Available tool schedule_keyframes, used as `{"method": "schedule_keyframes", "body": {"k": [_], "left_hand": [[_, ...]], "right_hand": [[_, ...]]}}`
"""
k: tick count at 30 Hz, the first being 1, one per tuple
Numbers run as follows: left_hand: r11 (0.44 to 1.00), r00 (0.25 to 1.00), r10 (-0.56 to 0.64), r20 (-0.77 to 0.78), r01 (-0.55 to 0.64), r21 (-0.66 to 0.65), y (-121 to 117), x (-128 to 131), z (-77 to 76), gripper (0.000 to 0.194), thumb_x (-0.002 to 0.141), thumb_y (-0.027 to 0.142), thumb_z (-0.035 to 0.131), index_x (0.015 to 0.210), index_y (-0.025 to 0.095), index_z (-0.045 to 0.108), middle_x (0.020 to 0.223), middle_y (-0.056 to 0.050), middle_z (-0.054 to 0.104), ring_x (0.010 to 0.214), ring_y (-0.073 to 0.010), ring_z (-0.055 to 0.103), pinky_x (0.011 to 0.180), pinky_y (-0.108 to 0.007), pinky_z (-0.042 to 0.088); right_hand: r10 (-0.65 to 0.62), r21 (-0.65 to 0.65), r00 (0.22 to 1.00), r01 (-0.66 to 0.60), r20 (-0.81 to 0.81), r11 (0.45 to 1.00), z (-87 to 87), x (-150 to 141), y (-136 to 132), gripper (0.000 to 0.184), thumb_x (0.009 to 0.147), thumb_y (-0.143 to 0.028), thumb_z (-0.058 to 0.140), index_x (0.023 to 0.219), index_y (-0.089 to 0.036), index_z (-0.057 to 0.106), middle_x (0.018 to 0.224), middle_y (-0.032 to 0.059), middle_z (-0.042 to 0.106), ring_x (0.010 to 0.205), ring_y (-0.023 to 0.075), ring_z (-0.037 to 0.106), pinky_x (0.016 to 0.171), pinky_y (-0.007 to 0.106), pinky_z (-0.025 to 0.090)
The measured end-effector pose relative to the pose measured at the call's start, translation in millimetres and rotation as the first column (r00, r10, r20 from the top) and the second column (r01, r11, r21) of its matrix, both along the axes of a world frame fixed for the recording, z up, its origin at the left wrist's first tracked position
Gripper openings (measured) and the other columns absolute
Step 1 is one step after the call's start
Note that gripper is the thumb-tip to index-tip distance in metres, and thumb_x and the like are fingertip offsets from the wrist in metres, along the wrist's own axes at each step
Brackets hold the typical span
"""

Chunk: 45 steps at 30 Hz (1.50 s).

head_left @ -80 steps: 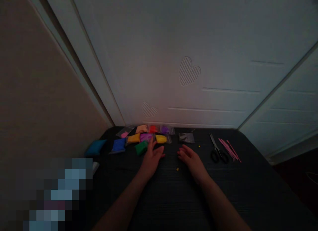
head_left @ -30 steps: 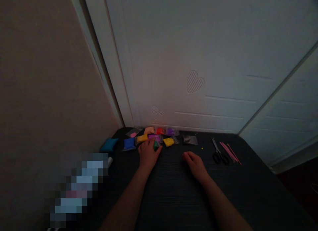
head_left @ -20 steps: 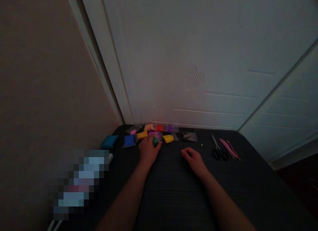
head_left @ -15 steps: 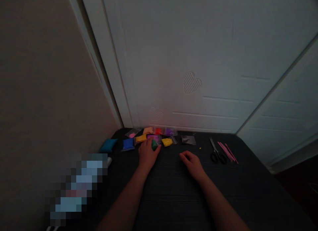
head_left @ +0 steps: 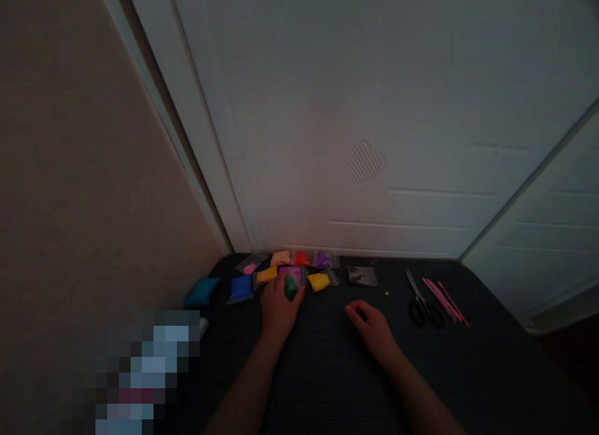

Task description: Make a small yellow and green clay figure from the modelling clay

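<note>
My left hand (head_left: 279, 307) is at the row of small clear bags, its thumb and fingers around a green packet of clay (head_left: 291, 288). Just beyond its fingertips lies a magenta packet (head_left: 292, 273), partly covered. A yellow packet (head_left: 319, 281) sits right of the thumb, and an orange-yellow one (head_left: 266, 274) and a blue one (head_left: 241, 288) lie to the left. My right hand (head_left: 368, 323) rests on the dark table with fingers curled and thumb against them; whatever they may hold is hidden. A tiny yellow bit (head_left: 386, 293) lies beyond it.
Black-handled scissors (head_left: 420, 301) and pink modelling tools (head_left: 444, 299) lie at the right. Peach (head_left: 281, 258), red (head_left: 301, 258) and purple packets (head_left: 322, 260) line the back near a white panel (head_left: 281, 110). A dark bag (head_left: 362, 276) and teal packet (head_left: 203, 292) flank the row.
The view has tilted, so the table and its things appear lower. Both hands keep nearly the same pose, the left still at the green packet.
</note>
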State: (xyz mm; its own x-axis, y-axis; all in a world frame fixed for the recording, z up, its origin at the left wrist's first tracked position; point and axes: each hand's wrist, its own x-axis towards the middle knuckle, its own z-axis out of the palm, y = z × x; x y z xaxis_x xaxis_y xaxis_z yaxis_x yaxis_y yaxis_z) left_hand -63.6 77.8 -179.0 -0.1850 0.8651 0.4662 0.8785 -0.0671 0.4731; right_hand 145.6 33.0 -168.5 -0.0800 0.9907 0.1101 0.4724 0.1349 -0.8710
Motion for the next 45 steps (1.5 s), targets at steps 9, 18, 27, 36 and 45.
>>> {"method": "schedule_keyframes", "body": {"k": [9,18,27,36,45], "left_hand": [[1.0,0.995,-0.01,0.097,0.012,-0.018,-2.2,1.2,0.6,0.05,0.073,0.042,0.048,0.114,0.016,0.04,0.108,-0.01,0.049,0.102,-0.0241,0.042,0.087,-0.037,0.032],[0.999,0.994,-0.016,0.111,0.012,0.042,-0.3,4.2,0.3,0.054,0.071,0.038,0.052,0.118,0.017,0.035,0.109,-0.01,0.048,0.102,-0.0245,0.042,0.086,-0.038,0.032],[0.997,0.99,-0.026,0.142,0.016,0.073,0.7,1.8,2.1,0.06,0.07,0.036,0.053,0.123,0.018,0.03,0.112,-0.01,0.048,0.102,-0.0237,0.044,0.087,-0.039,0.033],[0.998,0.984,-0.055,0.172,0.047,0.05,-0.4,3.5,0.7,0.059,0.07,0.038,0.052,0.121,0.016,0.032,0.112,-0.011,0.047,0.103,-0.0237,0.043,0.089,-0.038,0.032],[0.997,0.982,-0.066,0.176,0.058,0.049,-2.3,3.9,1.9,0.058,0.071,0.039,0.052,0.121,0.017,0.032,0.111,-0.011,0.047,0.102,-0.024,0.043,0.088,-0.039,0.032]], "right_hand": [[-0.011,-0.079,1.0,0.014,0.029,0.997,1.2,2.3,0.5,0.029,0.076,-0.044,0.042,0.078,-0.019,0.057,0.068,-0.0006,0.056,0.063,0.0136,0.05,0.057,0.024,0.036],[-0.047,-0.073,0.999,0.047,0.013,0.996,-2.0,3.6,0.7,0.035,0.074,-0.047,0.043,0.085,-0.018,0.059,0.071,0.0019,0.059,0.068,0.0163,0.054,0.062,0.026,0.039],[-0.016,-0.043,1.0,0.015,-0.025,0.999,1.5,2.1,-0.2,0.033,0.076,-0.045,0.042,0.084,-0.019,0.06,0.07,0.0016,0.06,0.068,0.0167,0.056,0.062,0.027,0.041],[-0.016,-0.102,0.999,0.021,0.049,0.995,-0.9,4.2,-0.4,0.034,0.075,-0.047,0.042,0.087,-0.02,0.059,0.077,0.0028,0.062,0.071,0.0175,0.056,0.063,0.028,0.041],[-0.029,-0.113,0.997,0.036,0.065,0.993,-2.3,3.9,-0.2,0.033,0.075,-0.046,0.043,0.088,-0.02,0.059,0.076,0.0019,0.062,0.071,0.0165,0.057,0.064,0.027,0.041]]}}
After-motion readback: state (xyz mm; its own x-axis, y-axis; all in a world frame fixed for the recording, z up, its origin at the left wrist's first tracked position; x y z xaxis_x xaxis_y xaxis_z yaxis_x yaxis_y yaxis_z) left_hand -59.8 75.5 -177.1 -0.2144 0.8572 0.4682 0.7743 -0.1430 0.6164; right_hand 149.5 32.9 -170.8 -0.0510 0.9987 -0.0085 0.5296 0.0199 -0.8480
